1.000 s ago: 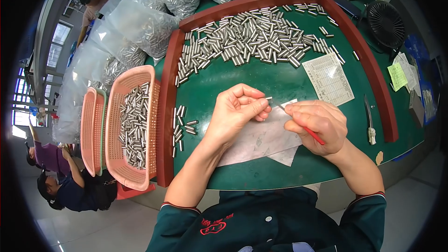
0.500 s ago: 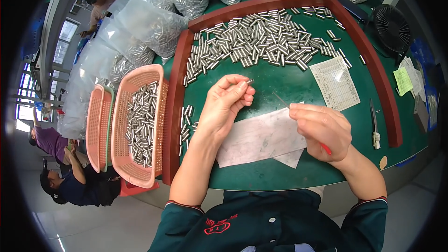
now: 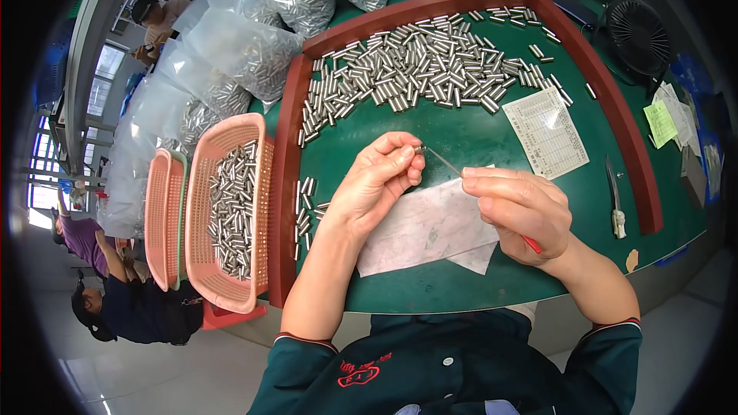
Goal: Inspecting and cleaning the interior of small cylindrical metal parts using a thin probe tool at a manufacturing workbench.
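Above the near middle of the green bench, the left hand pinches one small metal cylindrical pin between its thumb and fingers, while the right hand has its fingers closed on a red-handled pick with a thin metal shaft. The cylindrical pin seems to be gripped well back so that its end is exposed toward the right, and the red-handled pick is held much like a pen, probably for fine control of its tip. Beneath and between the hands, a stained white cloth lies flat, perhaps to protect the surface. A red-brown wooden frame borders the left, far and right sides, likely keeping the heap of loose pins at the far side from rolling off; a pink basket of similar pins stands just outside its left rail, apparently for easy reach. As for the cylindrical pin in hand, it lies at the left fingertips, mostly hidden by them, with a short end poking out. The pick's tip points left at that end; whether they touch is too small to tell.
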`<state>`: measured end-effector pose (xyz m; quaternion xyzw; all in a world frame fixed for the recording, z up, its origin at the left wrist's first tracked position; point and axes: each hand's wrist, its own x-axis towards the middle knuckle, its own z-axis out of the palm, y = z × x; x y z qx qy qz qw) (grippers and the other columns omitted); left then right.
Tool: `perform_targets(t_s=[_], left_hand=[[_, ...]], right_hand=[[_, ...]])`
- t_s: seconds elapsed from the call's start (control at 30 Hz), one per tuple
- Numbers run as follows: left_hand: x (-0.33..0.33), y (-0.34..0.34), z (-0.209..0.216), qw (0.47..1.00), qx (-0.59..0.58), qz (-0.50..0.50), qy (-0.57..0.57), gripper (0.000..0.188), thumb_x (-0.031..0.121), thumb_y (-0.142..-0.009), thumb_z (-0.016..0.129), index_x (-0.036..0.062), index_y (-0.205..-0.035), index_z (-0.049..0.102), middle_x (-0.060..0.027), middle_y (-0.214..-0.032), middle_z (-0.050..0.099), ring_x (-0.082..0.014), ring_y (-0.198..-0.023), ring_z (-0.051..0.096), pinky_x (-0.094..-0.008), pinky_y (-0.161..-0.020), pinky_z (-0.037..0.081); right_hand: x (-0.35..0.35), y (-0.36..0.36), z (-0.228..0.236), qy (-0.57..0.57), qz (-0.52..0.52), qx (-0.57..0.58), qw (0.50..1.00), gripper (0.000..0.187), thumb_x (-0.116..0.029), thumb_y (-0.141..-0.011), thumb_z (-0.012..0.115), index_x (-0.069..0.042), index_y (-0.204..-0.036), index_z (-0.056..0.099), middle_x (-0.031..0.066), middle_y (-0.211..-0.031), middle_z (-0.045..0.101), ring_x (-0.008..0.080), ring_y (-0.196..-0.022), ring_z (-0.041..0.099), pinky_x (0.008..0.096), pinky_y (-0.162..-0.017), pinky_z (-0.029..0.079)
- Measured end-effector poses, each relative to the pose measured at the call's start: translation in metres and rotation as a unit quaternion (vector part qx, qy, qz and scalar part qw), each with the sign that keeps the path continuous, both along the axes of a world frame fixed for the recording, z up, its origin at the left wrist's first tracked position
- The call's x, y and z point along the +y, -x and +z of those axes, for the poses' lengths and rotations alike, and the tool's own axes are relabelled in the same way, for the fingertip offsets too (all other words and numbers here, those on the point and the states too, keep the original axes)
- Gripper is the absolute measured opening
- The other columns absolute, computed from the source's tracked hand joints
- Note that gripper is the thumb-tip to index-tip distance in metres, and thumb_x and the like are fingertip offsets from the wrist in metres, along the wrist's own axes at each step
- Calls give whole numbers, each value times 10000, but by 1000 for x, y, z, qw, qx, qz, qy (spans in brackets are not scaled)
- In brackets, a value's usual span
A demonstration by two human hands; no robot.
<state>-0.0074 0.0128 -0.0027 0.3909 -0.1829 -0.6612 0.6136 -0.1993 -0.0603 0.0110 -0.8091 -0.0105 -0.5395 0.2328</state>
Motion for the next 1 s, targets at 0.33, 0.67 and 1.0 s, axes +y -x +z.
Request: perform_targets(t_s=[0.33,0.67,1.0], left_hand=[[3,4,2,998,-64,9,4,95,62,-819,569,21,-903,548,-58,-763,587,-99,-663,541,-219,-636,450],[-1,16,9,974,-218,52,28,116,17,-808,565,-13,-920,561,-110,-791,619,-118,-671,584,-223,-649,479],[4,10,12,947,-305,88,59,106,21,-796,569,-30,-889,568,-102,-810,614,-130,-727,603,-237,-670,501]], right_hand=[[3,-1,-1,-13,2,16,1000,206,11,-682,611,-12,-873,537,153,-833,619,285,-742,636,300,-571,522],[-5,3,-2,-56,-96,-9,994,260,2,-629,724,2,-817,545,122,-703,621,226,-594,622,260,-491,494],[5,4,-1,-136,-56,67,987,115,21,-813,495,46,-915,542,159,-761,620,273,-654,617,326,-596,496]])
